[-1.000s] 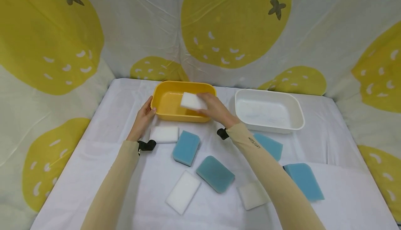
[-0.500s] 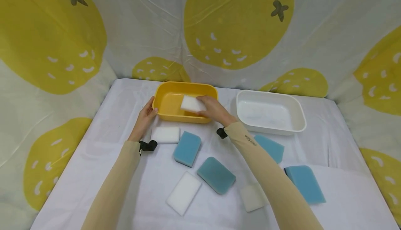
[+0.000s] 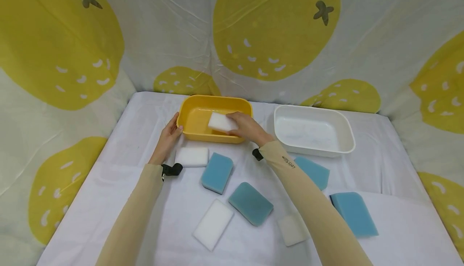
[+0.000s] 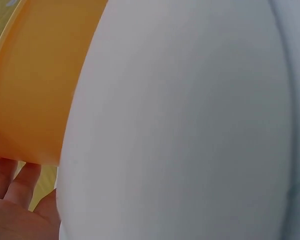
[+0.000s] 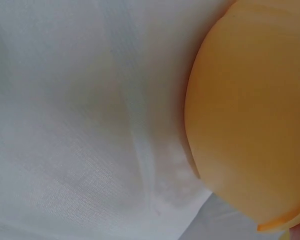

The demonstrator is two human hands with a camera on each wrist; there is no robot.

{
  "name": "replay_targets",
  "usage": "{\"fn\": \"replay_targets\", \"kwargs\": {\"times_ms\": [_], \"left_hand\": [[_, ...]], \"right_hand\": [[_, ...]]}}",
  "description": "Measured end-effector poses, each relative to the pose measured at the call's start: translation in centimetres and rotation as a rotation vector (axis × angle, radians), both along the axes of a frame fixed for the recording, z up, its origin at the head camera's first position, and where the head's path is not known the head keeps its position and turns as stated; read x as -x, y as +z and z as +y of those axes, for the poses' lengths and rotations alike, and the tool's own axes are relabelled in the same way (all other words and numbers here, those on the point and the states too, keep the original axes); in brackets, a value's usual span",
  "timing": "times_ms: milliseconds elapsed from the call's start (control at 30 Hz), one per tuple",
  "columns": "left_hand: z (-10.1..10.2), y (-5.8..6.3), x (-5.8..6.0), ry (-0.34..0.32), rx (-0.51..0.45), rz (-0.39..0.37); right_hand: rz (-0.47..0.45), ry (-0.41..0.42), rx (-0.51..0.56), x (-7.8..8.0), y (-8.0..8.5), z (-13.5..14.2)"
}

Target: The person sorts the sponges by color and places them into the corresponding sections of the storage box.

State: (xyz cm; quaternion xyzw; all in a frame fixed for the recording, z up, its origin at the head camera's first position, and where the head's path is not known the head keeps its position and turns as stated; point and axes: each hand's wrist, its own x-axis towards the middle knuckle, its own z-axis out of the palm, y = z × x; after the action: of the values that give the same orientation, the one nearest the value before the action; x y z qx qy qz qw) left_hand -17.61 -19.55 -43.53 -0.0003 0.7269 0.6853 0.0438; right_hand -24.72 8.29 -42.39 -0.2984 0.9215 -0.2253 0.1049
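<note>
My right hand (image 3: 247, 127) grips a white sponge (image 3: 221, 122) over the right part of the yellow basin (image 3: 193, 136), low inside its rim. Against the basin's left end rests my left hand (image 3: 168, 140), fingers along the outer wall and thumb near the front corner. In the left wrist view its fingers (image 4: 23, 185) look fairly straight, tips on the basin wall. Just in front of the basin lies another white sponge (image 3: 192, 157), with a blue sponge (image 3: 217, 172) beside it. The right wrist view shows mostly the basin's outer wall (image 5: 250, 110).
A white basin (image 3: 344, 147) stands to the right. Nearer lie a teal sponge (image 3: 251, 203), a white sponge (image 3: 213, 224), an off-white sponge (image 3: 292, 229) partly behind the right sleeve, and blue sponges (image 3: 313, 172) (image 3: 355, 213) at the right. A fruit-printed curtain (image 3: 174, 28) hangs behind.
My right hand has lowered the white sponge slightly into the yellow basin. The left hand stays at the basin's left end; the whole view has shifted a little.
</note>
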Motion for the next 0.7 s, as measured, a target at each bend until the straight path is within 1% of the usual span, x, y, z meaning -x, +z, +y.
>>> {"fn": "replay_targets", "kwargs": {"times_ms": [133, 400, 533, 700], "left_hand": [[-0.10, -0.13, -0.05, -0.006, -0.009, 0.004], [-0.15, -0.33, -0.01, -0.009, -0.030, 0.011], [-0.09, -0.35, 0.04, -0.008, -0.023, 0.006], [-0.06, -0.24, 0.03, -0.002, -0.023, 0.001]], "right_hand": [[0.003, 0.011, -0.011, 0.11, -0.30, -0.01], [-0.002, 0.023, 0.000, 0.21, -0.50, -0.05], [-0.020, 0.004, 0.008, 0.10, -0.36, -0.07], [-0.043, -0.021, 0.048, -0.21, -0.08, 0.13]]}}
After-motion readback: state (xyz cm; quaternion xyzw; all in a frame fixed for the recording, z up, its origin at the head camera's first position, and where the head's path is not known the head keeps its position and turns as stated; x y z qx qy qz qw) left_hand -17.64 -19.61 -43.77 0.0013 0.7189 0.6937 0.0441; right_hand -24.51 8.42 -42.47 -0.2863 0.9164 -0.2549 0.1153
